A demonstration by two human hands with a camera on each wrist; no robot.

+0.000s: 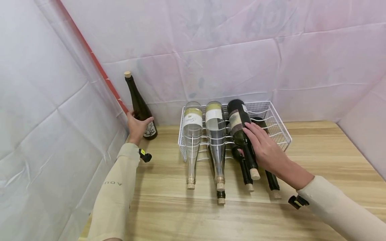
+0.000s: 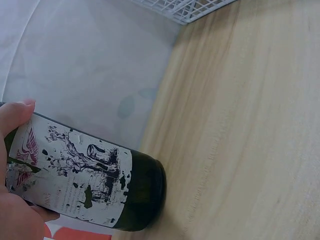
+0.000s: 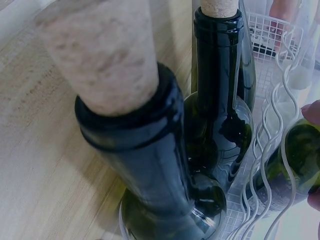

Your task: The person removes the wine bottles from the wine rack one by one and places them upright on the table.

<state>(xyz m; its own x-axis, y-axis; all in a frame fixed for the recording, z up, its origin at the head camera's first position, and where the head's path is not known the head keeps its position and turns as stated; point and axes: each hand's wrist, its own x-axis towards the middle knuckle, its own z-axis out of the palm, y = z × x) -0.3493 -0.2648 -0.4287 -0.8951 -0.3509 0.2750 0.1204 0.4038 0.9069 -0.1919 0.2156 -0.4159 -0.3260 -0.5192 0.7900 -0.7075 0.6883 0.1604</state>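
Observation:
My left hand (image 1: 138, 128) grips a dark green wine bottle (image 1: 139, 100) low on its body, thumb across the front. This corked bottle stands on the table beside the left wall; its worn picture label (image 2: 75, 170) faces the left wrist view. On the white wire rack (image 1: 280, 125), my right hand (image 1: 266, 149) holds a dark wine bottle (image 1: 238, 117) that lies with its corked neck toward me. In the right wrist view its green glass (image 3: 302, 155) shows between the fingertips (image 3: 314, 112) at the right edge. The right thumb is hidden in the head view.
Two clear corked bottles (image 1: 193, 134) (image 1: 215, 134) lie on the rack's left half. Beneath them and the dark bottle, several dark bottles lie lower, their corked necks (image 1: 272, 180) jutting over the wooden table (image 1: 169, 214). Sheeted walls (image 1: 211, 67) enclose the back and sides.

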